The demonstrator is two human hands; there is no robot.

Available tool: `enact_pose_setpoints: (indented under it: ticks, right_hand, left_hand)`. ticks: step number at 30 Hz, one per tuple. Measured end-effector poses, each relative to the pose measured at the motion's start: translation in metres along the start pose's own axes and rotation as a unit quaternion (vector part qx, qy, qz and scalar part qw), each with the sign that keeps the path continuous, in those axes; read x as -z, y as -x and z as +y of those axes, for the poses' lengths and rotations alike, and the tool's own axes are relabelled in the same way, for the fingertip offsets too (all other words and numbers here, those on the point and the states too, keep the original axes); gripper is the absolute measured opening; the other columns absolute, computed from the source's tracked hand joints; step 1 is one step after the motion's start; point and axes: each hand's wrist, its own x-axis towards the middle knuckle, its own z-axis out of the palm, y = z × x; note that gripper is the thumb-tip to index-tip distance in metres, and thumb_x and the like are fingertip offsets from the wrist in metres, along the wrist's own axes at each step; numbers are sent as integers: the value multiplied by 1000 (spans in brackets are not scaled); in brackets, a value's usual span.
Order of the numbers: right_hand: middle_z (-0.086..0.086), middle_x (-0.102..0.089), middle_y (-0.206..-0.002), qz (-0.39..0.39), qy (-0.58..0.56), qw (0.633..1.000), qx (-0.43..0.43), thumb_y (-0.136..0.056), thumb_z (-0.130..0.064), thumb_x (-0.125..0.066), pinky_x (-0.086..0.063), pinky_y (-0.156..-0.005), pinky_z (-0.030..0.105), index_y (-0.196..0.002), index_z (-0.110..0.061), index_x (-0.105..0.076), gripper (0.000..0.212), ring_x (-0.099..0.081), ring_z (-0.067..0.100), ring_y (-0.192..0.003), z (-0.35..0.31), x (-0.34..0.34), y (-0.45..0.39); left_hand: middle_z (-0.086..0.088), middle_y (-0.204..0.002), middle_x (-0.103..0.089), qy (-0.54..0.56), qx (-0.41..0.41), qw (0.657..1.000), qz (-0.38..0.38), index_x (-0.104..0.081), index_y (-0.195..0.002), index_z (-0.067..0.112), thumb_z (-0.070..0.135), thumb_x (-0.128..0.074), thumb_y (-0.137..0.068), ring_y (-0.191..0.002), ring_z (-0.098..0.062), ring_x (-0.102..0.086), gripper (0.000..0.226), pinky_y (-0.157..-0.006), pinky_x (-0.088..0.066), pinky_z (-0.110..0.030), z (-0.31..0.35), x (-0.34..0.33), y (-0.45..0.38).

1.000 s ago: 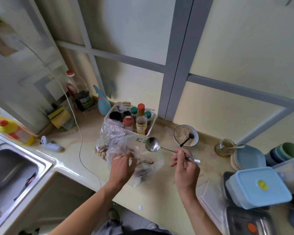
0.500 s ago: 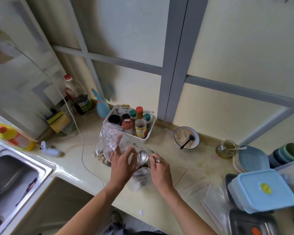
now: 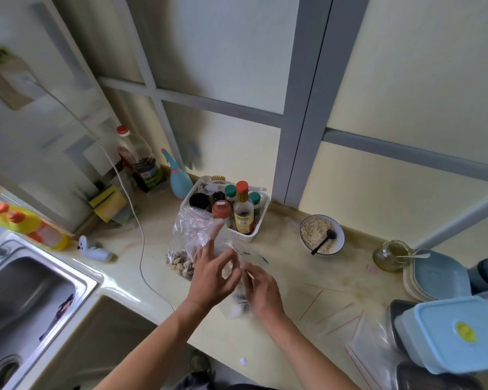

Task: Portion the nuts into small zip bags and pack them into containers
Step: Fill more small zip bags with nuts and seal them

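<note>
A large clear bag of mixed nuts (image 3: 182,261) stands on the counter in front of the condiment basket. Just right of it a small clear zip bag (image 3: 237,308) with some dark nuts sits between my hands. My left hand (image 3: 213,277) pinches the bag's upper rim with thumb and forefinger, the other fingers spread. My right hand (image 3: 262,291) is curled at the bag's mouth; only a pale sliver of the spoon handle (image 3: 248,274) shows, the bowl is hidden. Empty zip bags (image 3: 372,342) with red seals lie to the right. A light blue lidded container (image 3: 457,333) stands at the far right.
A white basket of condiment bottles (image 3: 248,237) stands behind the bags. A bowl of oats (image 3: 310,235), a glass jar (image 3: 392,254) and stacked plates (image 3: 437,274) line the back right. The steel sink (image 3: 26,294) is at left, with a white cable (image 3: 141,249) across the counter.
My right hand came in from the right with the spoon, up to the small bag's mouth. The spoon's bowl, seen earlier, is now hidden. My left hand stayed on the bag.
</note>
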Motion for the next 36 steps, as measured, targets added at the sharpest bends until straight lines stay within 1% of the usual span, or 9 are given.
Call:
enact_pose_setpoints:
  ticks: [7, 11, 14, 18, 22, 25, 27, 31, 36]
  right_hand:
    - [6, -74, -101, 103, 99, 989, 21, -102, -31, -47, -53, -75, 27, -111, -6, -70, 35, -66, 16, -91, 3, 18, 21]
    - [-3, -70, -91, 57, 26, 983, -174, -101, -37, -39, -48, -72, 29, -95, -24, -63, 27, -68, 19, -82, 7, 30, 16]
    - [6, -74, -91, 19, -28, 944, -328, -101, -33, -34, -39, -72, 28, -87, -19, -69, 41, -68, 27, -90, 5, 42, -5]
    - [1, -70, -66, -17, -76, 924, -373, -94, -34, -32, -41, -67, 30, -61, -13, -62, 49, -65, 29, -76, -12, 49, -23]
    - [17, -75, -97, -51, -108, 907, -403, -104, -22, -36, -42, -78, 30, -82, -9, -65, 38, -68, 34, -98, -12, 37, -24]
    - [1, -71, -87, -97, -217, 876, -420, -102, -21, -48, -46, -83, 30, -89, -16, -65, 22, -68, 27, -98, -13, 36, -16]
    - [9, -73, -88, -110, -291, 838, -448, -91, -31, -56, -53, -87, 43, -88, -15, -69, 20, -69, 25, -93, -9, 35, -9]
    - [6, -77, -112, -160, -340, 808, -453, -92, -34, -57, -55, -98, 43, -109, -18, -77, 30, -71, 19, -108, -4, 37, -1]
    - [4, -75, -113, -171, -340, 826, -416, -102, -18, -44, -55, -93, 34, -114, -22, -74, 33, -68, 21, -115, -14, 40, 6]
  left_hand:
    - [-6, -164, -27, 16, -87, 994, -69, -59, -78, 24, 27, -76, -79, -109, -22, -58, 18, -86, -39, -40, 23, -14, -11]
    - [-11, -160, -36, 18, -147, 986, -83, -58, -81, 27, 32, -73, -83, -123, -22, -55, 16, -91, -32, -32, 31, -25, -3]
    - [-13, -157, -40, 28, -164, 982, -89, -52, -88, 33, 32, -69, -82, -136, -22, -49, 18, -104, -34, -45, 32, -29, 3]
    - [-10, -158, -38, 29, -170, 978, -117, -57, -87, 29, 30, -70, -78, -126, -26, -57, 16, -98, -39, -44, 31, -31, 8]
    - [-6, -161, -34, 28, -166, 975, -145, -58, -83, 27, 31, -71, -76, -103, -24, -63, 16, -87, -39, -37, 31, -30, 14]
    - [-2, -163, -31, 24, -156, 976, -152, -52, -84, 29, 32, -68, -77, -78, -23, -57, 17, -73, -35, -30, 29, -29, 16]
    - [-3, -162, -34, 21, -155, 975, -156, -54, -83, 28, 30, -66, -77, -77, -23, -56, 14, -73, -39, -31, 27, -28, 18]
    - [-7, -153, -46, 10, -154, 974, -163, -55, -83, 28, 28, -66, -75, -90, -28, -60, 14, -78, -45, -37, 27, -27, 22]
    - [-11, -133, -60, -21, -159, 972, -174, -59, -89, 27, 32, -66, -77, -88, -30, -57, 15, -81, -38, -35, 30, -31, 28]
